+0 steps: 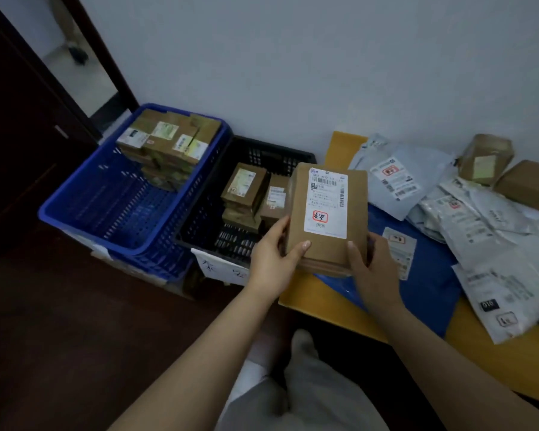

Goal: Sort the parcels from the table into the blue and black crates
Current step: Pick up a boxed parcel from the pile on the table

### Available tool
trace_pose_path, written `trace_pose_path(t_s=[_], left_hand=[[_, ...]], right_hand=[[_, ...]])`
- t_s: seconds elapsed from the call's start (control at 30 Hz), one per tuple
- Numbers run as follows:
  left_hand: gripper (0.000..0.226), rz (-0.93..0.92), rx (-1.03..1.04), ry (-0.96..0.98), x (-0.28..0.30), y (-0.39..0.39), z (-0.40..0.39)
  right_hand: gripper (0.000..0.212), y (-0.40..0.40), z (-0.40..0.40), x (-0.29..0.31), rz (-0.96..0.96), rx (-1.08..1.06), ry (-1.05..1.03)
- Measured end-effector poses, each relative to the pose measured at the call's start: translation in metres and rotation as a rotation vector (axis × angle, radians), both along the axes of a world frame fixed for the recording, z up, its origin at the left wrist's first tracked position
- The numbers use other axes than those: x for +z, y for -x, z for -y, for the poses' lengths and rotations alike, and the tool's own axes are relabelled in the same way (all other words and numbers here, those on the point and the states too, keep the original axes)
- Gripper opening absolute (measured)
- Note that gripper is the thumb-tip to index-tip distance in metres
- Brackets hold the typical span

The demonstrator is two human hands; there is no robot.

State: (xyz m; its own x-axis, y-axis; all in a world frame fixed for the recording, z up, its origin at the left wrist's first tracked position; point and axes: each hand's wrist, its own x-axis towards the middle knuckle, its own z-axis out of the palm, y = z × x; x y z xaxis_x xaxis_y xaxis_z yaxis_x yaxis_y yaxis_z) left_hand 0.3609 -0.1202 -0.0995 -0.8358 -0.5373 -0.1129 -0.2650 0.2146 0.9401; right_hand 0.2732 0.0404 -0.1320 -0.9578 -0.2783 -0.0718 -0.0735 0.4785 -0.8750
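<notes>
Two hands on one brown parcel (324, 219), left hand (274, 259) and right hand (374, 269) pinching its near corners, held above the table edge (308, 306) beside the black crate (262, 157). Label's stamp decides it (blue crate (106, 197) is right next door), so misreading probably means wrong bin.

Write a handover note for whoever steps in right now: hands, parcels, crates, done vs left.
Left hand and right hand both grip the near end of one brown parcel, label up, held above the table's left edge beside the black crate.
Done: a tall stack of brown parcels in the blue crate; a few in the black crate.
Left: the held parcel has to go into a crate; grey mailer bags and two brown boxes remain on the table.
</notes>
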Motion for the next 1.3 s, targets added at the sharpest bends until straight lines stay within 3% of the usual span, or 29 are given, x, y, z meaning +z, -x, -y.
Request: trace_pose_path(t_s=[0.17,0.43,0.77,1.07,1.3], left_hand=[[0.058,0.076,0.024,0.023,-0.012,0.021,0.042],[0.046,0.288,0.171,0.068,-0.043,0.064,0.131],[0.040,0.519,0.207,-0.065,-0.101,0.084,0.176],[0.045,0.729,0.047,-0.139,-0.148,0.118,0.217],[0.042,0.683,-0.090,-0.146,-0.183,0.164,0.256]], right_hand=[[0.047,0.021,0.043,-0.014,0.072,0.029,-0.011],[0.041,0.071,0.142,-0.038,0.217,0.226,-0.024],[0.047,0.097,0.188,-0.090,0.437,0.335,-0.194],[0.049,0.104,0.218,-0.126,0.582,0.205,-0.366],[0.053,0.124,0.255,-0.152,0.554,0.022,-0.385]])
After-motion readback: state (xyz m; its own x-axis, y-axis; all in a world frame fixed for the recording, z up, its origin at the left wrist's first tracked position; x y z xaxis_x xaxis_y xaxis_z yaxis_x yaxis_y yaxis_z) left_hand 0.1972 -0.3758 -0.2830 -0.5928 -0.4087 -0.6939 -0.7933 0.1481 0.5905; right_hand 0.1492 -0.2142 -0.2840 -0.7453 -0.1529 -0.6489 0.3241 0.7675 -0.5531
